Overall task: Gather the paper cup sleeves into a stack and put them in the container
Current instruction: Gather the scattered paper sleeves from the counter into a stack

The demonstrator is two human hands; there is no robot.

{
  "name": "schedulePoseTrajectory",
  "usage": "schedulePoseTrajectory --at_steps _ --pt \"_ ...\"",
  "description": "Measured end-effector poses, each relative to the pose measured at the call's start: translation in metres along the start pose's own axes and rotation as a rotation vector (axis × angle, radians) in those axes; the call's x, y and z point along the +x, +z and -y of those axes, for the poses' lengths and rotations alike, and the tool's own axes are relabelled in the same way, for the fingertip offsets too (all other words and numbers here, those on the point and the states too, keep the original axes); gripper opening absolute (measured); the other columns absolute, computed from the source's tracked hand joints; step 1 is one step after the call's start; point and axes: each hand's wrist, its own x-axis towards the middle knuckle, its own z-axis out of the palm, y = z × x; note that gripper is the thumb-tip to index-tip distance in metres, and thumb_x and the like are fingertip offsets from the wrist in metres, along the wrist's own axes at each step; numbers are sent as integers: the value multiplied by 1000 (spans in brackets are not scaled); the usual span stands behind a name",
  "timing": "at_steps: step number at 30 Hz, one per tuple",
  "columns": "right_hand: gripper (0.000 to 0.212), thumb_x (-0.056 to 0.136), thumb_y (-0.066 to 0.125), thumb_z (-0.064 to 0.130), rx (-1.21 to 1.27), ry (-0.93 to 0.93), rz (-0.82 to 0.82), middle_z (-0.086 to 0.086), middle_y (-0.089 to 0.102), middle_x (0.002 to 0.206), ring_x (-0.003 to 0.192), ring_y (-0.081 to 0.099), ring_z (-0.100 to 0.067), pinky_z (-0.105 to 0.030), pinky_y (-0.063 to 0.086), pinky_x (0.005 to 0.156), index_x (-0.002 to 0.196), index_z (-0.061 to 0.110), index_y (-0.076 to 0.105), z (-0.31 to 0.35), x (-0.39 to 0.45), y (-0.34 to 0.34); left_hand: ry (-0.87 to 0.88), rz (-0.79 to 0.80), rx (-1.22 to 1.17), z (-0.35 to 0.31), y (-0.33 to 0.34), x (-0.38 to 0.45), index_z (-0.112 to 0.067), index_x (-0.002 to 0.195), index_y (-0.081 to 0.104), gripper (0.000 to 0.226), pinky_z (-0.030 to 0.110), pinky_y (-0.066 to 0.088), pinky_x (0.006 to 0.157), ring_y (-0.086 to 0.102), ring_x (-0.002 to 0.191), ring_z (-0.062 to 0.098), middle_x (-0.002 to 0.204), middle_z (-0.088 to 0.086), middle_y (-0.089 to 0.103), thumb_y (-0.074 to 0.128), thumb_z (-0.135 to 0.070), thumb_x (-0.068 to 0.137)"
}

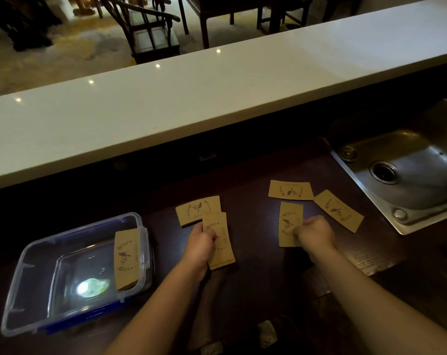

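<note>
Several flat brown paper cup sleeves with a purple bird print lie on a dark wooden counter. My left hand (pixel 201 242) grips one sleeve (pixel 221 245), which overlaps another sleeve (pixel 195 208) behind it. My right hand (pixel 315 233) pinches the right edge of a sleeve (pixel 289 224) standing lengthwise. Two more sleeves lie beyond it, one (pixel 290 190) further back and one (pixel 339 210) at the right. A clear plastic container (pixel 25 265) with blue clips sits at the left. One sleeve (pixel 127 258) leans against its right inner wall.
A steel sink (pixel 406 175) is set into the counter at the right. A raised white bar top (pixel 191 98) runs across behind the work surface. Dark wooden chairs and tables stand on the floor beyond it.
</note>
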Motion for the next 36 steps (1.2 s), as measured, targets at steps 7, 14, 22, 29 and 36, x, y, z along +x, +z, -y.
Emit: schedulePoseTrajectory --at_steps 7,14,22,29,36 --pt "11 87 59 1 691 -3 528 -1 64 61 49 52 -7 -17 39 42 84 5 69 6 -30 7 -18 1 -55 -2 2 -4 -14 115 57 31 41 53 71 64 92 28 100 10 68 40 -5 90" --pt "19 88 58 24 134 -388 594 3 69 71 67 61 -12 -32 49 60 75 17 71 20 -62 25 -36 35 -116 -6 12 -5 -12 103 66 30 37 58 59 71 74 22 77 4 76 41 -5 87" --pt "17 81 65 41 43 -601 368 7 63 63 56 58 0 -22 44 48 94 30 62 22 -71 46 -41 38 -100 -10 27 -11 -15 103 65 24 33 57 60 72 78 22 88 8 75 44 -21 94" --pt "30 88 59 42 42 -463 276 5 67 94 81 59 -6 -25 45 66 109 22 67 17 -14 5 21 35 16 -14 27 -13 -13 101 58 17 46 52 83 63 85 26 94 11 65 42 -13 96" --pt "56 91 51 41 -554 -340 -153 -18 46 139 123 37 -41 -48 37 96 135 8 43 -15 65 -75 5 -9 -28 -14 20 -7 -13 93 57 13 53 50 90 63 86 30 94 14 64 45 -13 96"
